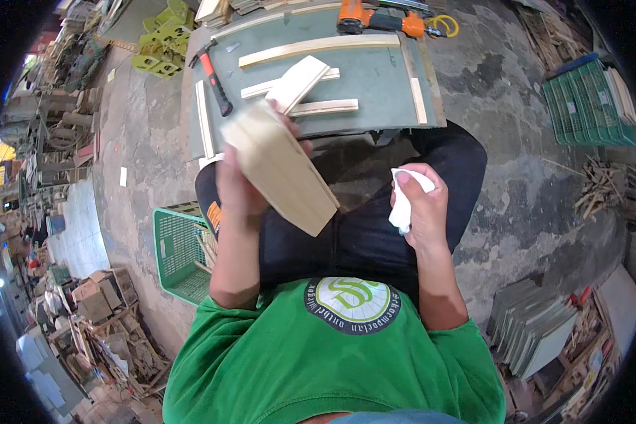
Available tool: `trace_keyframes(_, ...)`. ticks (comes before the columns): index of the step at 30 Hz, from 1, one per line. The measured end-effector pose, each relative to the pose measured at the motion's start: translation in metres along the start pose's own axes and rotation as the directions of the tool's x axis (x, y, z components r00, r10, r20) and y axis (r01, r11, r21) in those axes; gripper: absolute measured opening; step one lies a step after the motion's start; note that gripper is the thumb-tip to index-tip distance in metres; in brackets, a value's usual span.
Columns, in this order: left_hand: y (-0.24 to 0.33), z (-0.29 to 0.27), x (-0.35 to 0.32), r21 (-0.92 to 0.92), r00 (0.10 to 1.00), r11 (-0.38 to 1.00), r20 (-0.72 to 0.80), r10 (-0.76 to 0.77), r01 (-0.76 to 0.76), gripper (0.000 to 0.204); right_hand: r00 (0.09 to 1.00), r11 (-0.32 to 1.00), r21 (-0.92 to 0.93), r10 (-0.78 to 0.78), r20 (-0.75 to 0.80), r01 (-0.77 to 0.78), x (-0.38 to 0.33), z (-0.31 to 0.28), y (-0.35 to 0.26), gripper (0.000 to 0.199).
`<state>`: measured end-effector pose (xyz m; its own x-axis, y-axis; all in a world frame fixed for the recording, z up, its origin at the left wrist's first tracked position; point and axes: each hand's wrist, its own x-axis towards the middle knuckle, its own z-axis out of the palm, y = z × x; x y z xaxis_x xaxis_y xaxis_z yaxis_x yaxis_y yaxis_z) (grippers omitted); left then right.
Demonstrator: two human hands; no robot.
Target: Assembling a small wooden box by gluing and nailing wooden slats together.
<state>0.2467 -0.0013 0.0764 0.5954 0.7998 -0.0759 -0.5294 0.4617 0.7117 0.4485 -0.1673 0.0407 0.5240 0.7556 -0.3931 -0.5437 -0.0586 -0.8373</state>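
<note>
My left hand (239,180) is wrapped round a pale wooden block-like piece (286,173) with slanted ends, held tilted above my lap. Motion blurs its upper end and part of the hand. My right hand (427,208), off to the right over my thigh, is closed on a small, soft-looking white thing (402,201); whether it is a cloth or a squeeze bottle I cannot tell. Just past the wooden piece, a flat pale board (300,81) lies across short wood strips (325,107) on the low grey-green worktable (374,81).
On the table lie a hammer (214,79) with a red and black handle, a long wood strip (318,49) and an orange nail gun (381,20). A green crate (180,258) holding wood pieces stands at my left. Another green crate (586,106) and stacked panels (533,332) are at right.
</note>
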Motion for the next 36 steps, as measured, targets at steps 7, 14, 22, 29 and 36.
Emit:
trace_keyframes(7, 0.001, 0.021, -0.009, 0.672, 0.853, 0.668, 0.511, -0.105, -0.320, 0.080, 0.900, 0.903, -0.207, -0.304, 0.313, 0.377, -0.018, 0.013, -0.047, 0.013)
trace_keyframes(14, 0.013, 0.046, -0.005, 0.782, 0.793, 0.371, 0.586, -0.165, -0.501, 0.082, 0.752, 0.688, -0.344, -0.461, 0.472, 0.638, -0.015, 0.034, -0.074, 0.008)
trace_keyframes(22, 0.013, 0.051, -0.007, 0.781, 0.782, 0.318, 0.603, -0.159, -0.538, 0.085, 0.757, 0.645, -0.411, -0.462, 0.462, 0.644, -0.018, 0.037, -0.074, 0.007)
trace_keyframes(29, 0.014, 0.052, -0.007, 0.792, 0.790, 0.295, 0.592, -0.156, -0.535, 0.087, 0.752, 0.628, -0.427, -0.456, 0.475, 0.650, -0.019, 0.038, -0.073, 0.007)
trace_keyframes(36, 0.016, 0.052, -0.008, 0.790, 0.789, 0.287, 0.596, -0.149, -0.542, 0.089, 0.772, 0.650, -0.429, -0.447, 0.452, 0.627, -0.020, 0.041, -0.075, 0.006)
